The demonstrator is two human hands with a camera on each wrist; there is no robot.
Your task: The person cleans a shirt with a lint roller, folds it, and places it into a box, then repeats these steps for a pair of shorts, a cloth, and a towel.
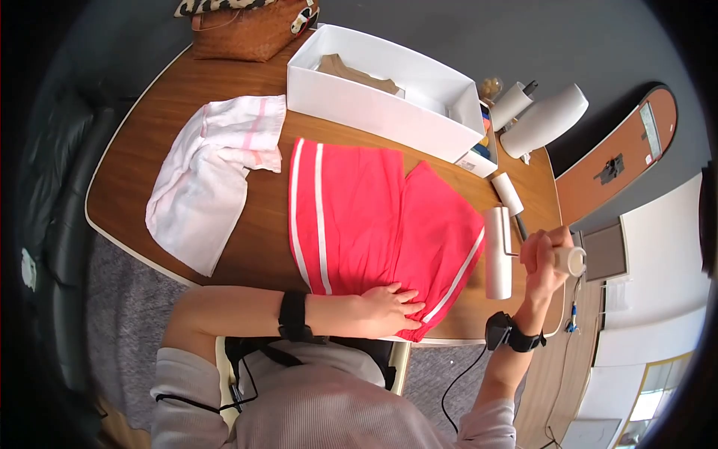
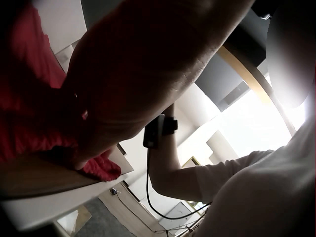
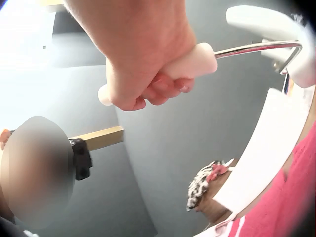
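Note:
Red shorts [image 1: 351,209] with white side stripes lie spread on the wooden table, some folds in the fabric. My left hand [image 1: 385,310] rests on them near the table's front edge, its fingers spread; in the left wrist view that hand is dark, beside the red cloth [image 2: 29,113]. With my right hand [image 1: 544,262] I grip a lint roller [image 1: 497,266] by its pale handle, fingers wrapped around it in the right wrist view. The white roll stands beside the right edge of the shorts, and a bent metal rod [image 3: 256,48] joins it to the handle.
A crumpled white towel [image 1: 198,187] with pink stripes lies at left. Behind the shorts stands a long white box [image 1: 381,116] holding brown cloth. A second roller [image 1: 508,194], white cylinders and a small box of items [image 1: 482,157] are at right. A brown bag [image 1: 247,34] sits at the back.

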